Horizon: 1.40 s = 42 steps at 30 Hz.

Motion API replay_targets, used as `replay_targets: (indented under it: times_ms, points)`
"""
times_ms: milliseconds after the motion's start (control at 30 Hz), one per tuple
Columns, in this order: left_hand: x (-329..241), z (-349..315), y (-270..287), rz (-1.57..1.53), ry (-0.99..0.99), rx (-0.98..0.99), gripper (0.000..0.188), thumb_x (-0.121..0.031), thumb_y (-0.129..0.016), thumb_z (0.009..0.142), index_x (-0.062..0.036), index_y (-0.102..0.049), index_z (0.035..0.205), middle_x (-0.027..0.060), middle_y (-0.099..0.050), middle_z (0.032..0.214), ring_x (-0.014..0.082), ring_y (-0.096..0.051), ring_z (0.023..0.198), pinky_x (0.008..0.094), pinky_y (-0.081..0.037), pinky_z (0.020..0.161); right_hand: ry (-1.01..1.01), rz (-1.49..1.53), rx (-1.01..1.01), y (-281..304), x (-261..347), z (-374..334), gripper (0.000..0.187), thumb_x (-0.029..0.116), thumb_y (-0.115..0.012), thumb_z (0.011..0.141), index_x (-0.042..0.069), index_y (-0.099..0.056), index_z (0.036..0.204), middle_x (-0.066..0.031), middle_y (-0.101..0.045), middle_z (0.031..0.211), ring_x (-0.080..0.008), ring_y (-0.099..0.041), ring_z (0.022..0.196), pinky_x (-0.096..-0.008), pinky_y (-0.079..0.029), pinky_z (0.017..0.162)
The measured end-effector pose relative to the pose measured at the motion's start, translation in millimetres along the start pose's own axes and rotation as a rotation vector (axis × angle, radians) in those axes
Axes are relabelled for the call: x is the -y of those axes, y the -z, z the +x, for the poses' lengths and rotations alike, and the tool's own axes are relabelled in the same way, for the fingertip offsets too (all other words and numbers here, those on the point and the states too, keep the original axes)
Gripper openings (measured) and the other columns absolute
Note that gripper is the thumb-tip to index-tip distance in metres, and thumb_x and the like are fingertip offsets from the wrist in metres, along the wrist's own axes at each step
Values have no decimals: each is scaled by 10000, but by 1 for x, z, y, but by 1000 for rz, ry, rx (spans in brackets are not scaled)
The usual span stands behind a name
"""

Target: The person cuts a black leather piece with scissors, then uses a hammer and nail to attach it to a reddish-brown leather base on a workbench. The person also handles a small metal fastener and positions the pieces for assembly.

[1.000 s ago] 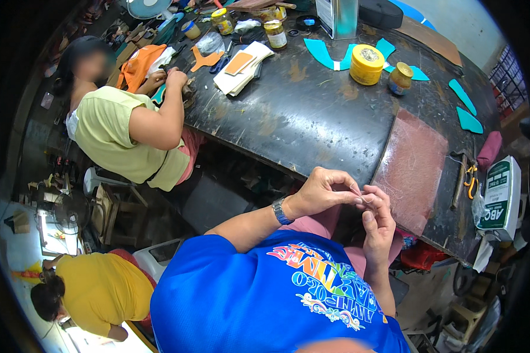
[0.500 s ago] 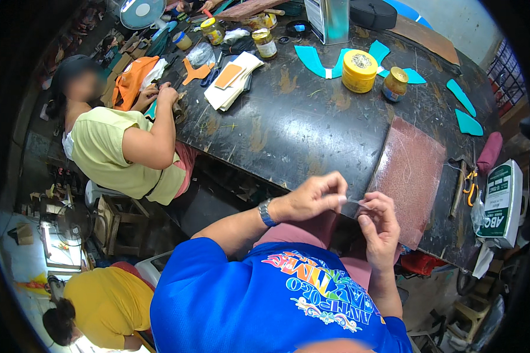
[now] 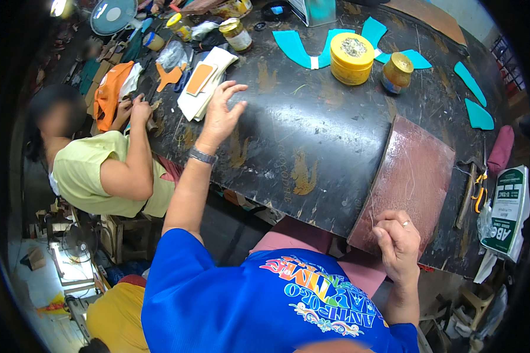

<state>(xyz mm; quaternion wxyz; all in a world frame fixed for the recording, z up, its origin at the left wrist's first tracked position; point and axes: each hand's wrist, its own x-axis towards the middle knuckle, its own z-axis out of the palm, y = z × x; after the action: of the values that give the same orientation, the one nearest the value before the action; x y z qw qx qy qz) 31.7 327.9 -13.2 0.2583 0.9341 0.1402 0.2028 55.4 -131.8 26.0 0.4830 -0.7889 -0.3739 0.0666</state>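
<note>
My left hand [image 3: 224, 112] reaches out over the black table with fingers apart and nothing in them. Just beyond it lies a stack of off-white cut pieces [image 3: 197, 105], topped by a small orange piece [image 3: 201, 79]. Low over the near edge of a reddish-brown board [image 3: 415, 159], my right hand [image 3: 397, 241] is closed in a pinch. A thin pale thread [image 3: 372, 203] runs from its fingertips up over the board; the gripped end is too small to see clearly.
A yellow tub [image 3: 351, 59] and a gold-lidded jar [image 3: 397, 73] stand beyond the board, beside teal cut pieces [image 3: 303, 50]. Right of the board lie a hammer [image 3: 468, 197], orange-handled pliers [image 3: 480, 193] and a green-white can [image 3: 506, 212]. A co-worker [image 3: 115, 170] sits at left.
My left hand has left the right one and moved far left toward the off-white stack, its fingers opening. My right hand has shifted slightly right and nearer me. The view has shifted a little.
</note>
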Motion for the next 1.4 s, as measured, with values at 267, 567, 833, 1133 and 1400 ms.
replay_targets:
  times_ms: [267,567,833,1133,1400]
  points:
    - [49,-9,-22,178,-55,-68,275,-113,-652,914,-53,-652,1182,165,-581,1294,340,-565,1198,405,-453,1020,242,-196,305,11,-12,86,216,-32,-701,760,31,-584,930,-126,-621,946,-314,-611,857,-390,-478,748]
    - [47,-7,-20,96,-10,-167,144,-69,-644,902,-53,-684,1040,138,-654,1152,328,-609,1118,402,-486,965,370,-195,498,-115,-40,239,258,158,-631,911,29,-615,1134,-164,-610,1119,-349,-576,1111,-445,-473,948]
    - [46,-2,-16,69,66,-124,161,-50,-634,869,-70,-681,1022,112,-638,1135,320,-588,1142,422,-471,987,234,-349,430,-185,-39,302,546,229,-643,920,4,-467,1385,-229,-467,1443,-388,-390,1393,-527,-334,1126]
    - [45,-1,-10,36,85,-85,150,-62,-639,876,-64,-664,1024,119,-626,1146,314,-578,1162,421,-461,1006,308,-558,443,-213,-50,325,615,360,-589,956,58,-413,1462,-150,-361,1555,-329,-287,1466,-558,-238,1175]
    - [22,10,9,-145,106,-82,63,-47,-746,810,-52,-715,865,90,-716,912,277,-700,840,357,-562,760,277,-528,480,-211,-59,325,636,400,-551,967,91,-387,1498,-117,-320,1588,-291,-241,1490,-544,-170,1202]
